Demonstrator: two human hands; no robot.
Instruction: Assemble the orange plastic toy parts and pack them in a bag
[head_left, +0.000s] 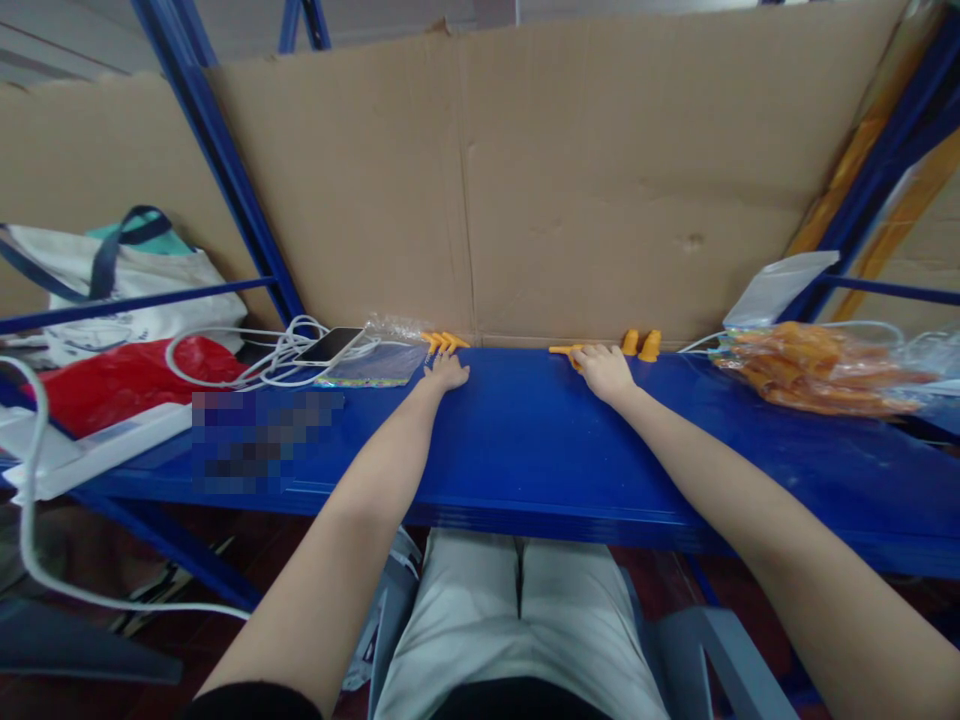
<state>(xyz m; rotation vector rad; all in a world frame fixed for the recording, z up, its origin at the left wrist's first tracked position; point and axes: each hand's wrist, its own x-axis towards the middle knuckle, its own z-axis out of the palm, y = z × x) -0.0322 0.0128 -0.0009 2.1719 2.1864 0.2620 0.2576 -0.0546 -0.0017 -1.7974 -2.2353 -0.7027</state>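
My left hand (448,373) lies at the back of the blue shelf with its fingers stretched out. Its fingertips are at several small orange plastic pieces with thin stems (444,342), set side by side against the cardboard. To the right, the fingers of my right hand (606,372) are closed on an orange plastic piece (561,349), whose thin end sticks out to the left. The rest of that piece is hidden by the fingers. Just right of this hand stand two orange cone-shaped caps (649,346). A clear plastic bag (386,365) lies left of my left hand.
A tall cardboard sheet (562,180) closes off the back. On the left are a phone (330,346), a coiled white cable (289,365), a red bag (142,380), a white power strip (112,450) and a tote bag (135,290). Clear bags of orange pieces (810,370) lie right.
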